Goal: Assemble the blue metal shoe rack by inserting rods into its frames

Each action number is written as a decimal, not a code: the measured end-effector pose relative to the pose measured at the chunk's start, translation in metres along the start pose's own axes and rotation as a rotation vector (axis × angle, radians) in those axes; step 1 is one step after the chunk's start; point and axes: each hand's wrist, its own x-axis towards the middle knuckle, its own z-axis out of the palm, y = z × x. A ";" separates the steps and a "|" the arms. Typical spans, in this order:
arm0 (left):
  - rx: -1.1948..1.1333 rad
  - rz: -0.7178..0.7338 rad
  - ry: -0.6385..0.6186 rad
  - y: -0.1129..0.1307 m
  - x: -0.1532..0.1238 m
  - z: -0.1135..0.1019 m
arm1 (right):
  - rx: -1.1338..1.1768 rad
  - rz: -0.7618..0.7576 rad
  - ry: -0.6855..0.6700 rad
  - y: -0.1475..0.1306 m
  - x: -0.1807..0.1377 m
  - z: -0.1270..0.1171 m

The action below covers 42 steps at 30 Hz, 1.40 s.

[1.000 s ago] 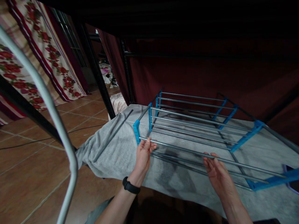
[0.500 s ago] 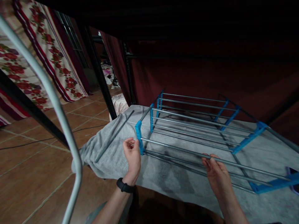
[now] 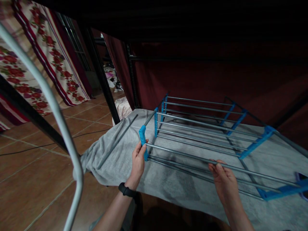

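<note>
A rack of metal tubes and blue plastic end brackets lies on a grey blanket. My left hand, with a black band on its wrist, closes thumb and fingers round the near-left blue bracket, where the front metal tube meets it. Farther along that same tube, my right hand pinches it between thumb and fingers. The tube's far end reaches the blue bracket at the lower right. More tubes run below the front one, near the blanket.
A loose grey tube lies left of the rack. Black frame posts stand around the blanket, with a dark board overhead. A curved pale tube crosses the left side. Behind are a dark red cloth and a tiled floor.
My left hand has moved slightly up and right onto the blue bracket; before, it was beside it with curled fingers. My right hand stays on the front tube.
</note>
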 end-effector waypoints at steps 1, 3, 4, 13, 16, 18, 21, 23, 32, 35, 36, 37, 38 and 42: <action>0.006 0.000 0.007 -0.001 0.000 0.001 | 0.001 -0.001 0.002 0.000 0.000 0.000; -0.009 -0.007 0.017 -0.003 0.002 0.002 | 0.001 -0.003 0.005 0.000 0.000 0.000; -0.039 -0.016 0.019 -0.003 0.003 0.002 | 0.000 -0.002 0.003 0.001 0.000 0.001; -0.156 -0.089 -0.033 0.000 0.005 0.001 | 0.002 -0.004 0.007 0.001 0.000 0.003; -0.071 -0.039 -0.027 -0.003 0.002 0.000 | 0.013 -0.003 0.006 0.001 0.000 0.002; -0.017 -0.015 -0.033 -0.006 0.000 -0.001 | 0.020 -0.006 0.009 0.001 0.000 0.002; 0.036 0.017 -0.052 -0.009 -0.001 -0.002 | 0.020 -0.013 0.009 0.002 0.000 0.002; 0.056 0.036 -0.053 -0.010 -0.002 -0.002 | 0.021 -0.025 0.009 0.003 0.000 0.003; -0.060 -0.039 -0.160 -0.002 0.009 -0.011 | -0.132 -0.049 -0.093 0.005 -0.005 0.006; -0.070 -0.130 -0.198 0.001 0.015 -0.018 | -0.554 -0.177 -0.219 0.015 -0.005 -0.002; -0.039 -0.151 -0.203 0.000 0.016 -0.020 | -0.742 -0.263 -0.268 0.019 -0.005 -0.004; 0.011 -0.168 -0.209 -0.001 0.018 -0.022 | -0.926 -0.360 -0.323 0.024 -0.005 -0.006; 0.075 -0.182 -0.221 -0.004 0.018 -0.024 | -1.094 -0.461 -0.381 0.029 -0.005 -0.008; 0.277 -0.244 -0.285 -0.019 0.021 -0.030 | -1.548 -0.787 -0.531 0.043 -0.005 -0.006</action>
